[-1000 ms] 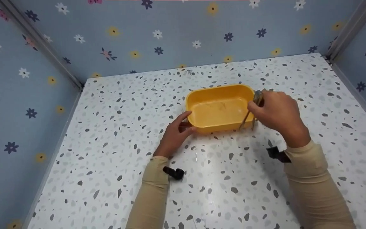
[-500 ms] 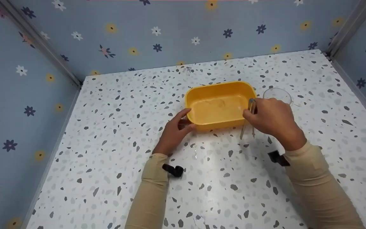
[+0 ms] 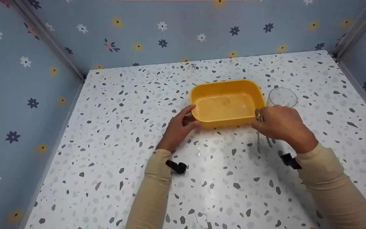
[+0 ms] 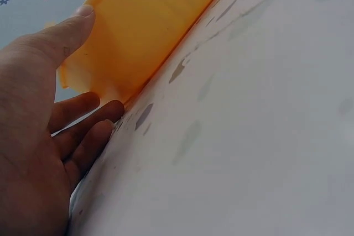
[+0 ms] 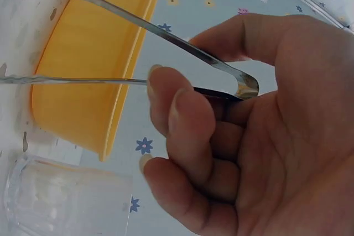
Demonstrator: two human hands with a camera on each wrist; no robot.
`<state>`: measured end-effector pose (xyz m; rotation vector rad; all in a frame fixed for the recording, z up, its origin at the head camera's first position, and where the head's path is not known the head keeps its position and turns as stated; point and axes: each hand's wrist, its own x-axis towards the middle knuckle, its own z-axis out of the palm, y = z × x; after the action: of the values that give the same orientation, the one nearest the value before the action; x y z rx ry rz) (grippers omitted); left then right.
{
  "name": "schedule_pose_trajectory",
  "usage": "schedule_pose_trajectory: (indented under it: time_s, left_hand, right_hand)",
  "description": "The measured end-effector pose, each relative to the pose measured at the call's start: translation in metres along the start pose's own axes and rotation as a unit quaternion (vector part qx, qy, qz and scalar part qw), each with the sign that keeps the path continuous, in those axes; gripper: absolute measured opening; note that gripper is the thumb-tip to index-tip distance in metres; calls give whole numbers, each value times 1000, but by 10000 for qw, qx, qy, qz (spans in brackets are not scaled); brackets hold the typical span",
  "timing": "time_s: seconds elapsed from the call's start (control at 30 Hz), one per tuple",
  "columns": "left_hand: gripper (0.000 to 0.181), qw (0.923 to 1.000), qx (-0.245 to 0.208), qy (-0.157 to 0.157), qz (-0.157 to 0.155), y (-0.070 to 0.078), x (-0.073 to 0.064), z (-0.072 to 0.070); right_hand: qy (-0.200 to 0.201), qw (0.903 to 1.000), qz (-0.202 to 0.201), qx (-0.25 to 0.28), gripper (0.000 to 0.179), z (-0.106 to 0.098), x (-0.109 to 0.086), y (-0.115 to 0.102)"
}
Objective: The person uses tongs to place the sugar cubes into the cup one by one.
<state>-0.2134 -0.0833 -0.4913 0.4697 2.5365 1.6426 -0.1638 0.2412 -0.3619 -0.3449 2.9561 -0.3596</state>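
A yellow rectangular tub [image 3: 230, 109] stands on the speckled tabletop. My left hand [image 3: 180, 127] touches its near left corner, thumb at the front and a finger at the left end; in the left wrist view the fingers [image 4: 83, 153] look relaxed. Past the tub's right end, my right hand [image 3: 284, 125] holds a pair of metal tongs [image 5: 149, 27] near the bent end. The two arms of the tongs point down and stand apart, with nothing visible between them. Just behind that hand is a clear round cup [image 5: 61, 192], partly hidden in the head view; its contents cannot be made out.
The white speckled tabletop [image 3: 122, 127] spreads around the tub. Blue flowered panels [image 3: 183, 31] enclose it at the back, left and right. A small black device [image 3: 177, 166] sits at the left wrist, another [image 3: 291, 160] at the right.
My right hand has moved toward me with the tongs, revealing the clear cup. The left hand stays at the tub's corner. The head view has shifted slightly.
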Motion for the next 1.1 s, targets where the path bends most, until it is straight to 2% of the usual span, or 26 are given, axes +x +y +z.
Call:
schedule_pose_trajectory:
  time_s: [0.1,0.3,0.43,0.53,0.73,1.0,1.1]
  left_hand:
    - [66,10000,8,-17,35,1,1,1]
    - [65,9999,-19,-38,95,0,2,2]
    - [65,10000,-54,-33,63,-1,0,2]
    - [66,10000,-64,-5,27,-1,-2,2]
    - [65,10000,-45,4,11,-1,-3,2]
    - [66,10000,-62,-9,50,0,0,1]
    - [64,10000,-33,2,89,0,0,1]
  right_hand:
    - [-129,9998,-81,-100,27,0,-2,1]
    - [-123,9997,-167,-91,39,11,-3,-3]
    - [2,9988,-454,-174,22,22,-3,-5]
    - [-23,9979,-615,-224,17,29,-3,-7]
    - [-91,9966,-797,-170,14,39,-2,-11]
    - [25,9946,-992,-315,28,48,0,-12]
    - [-34,9946,-982,-346,24,51,0,-10]
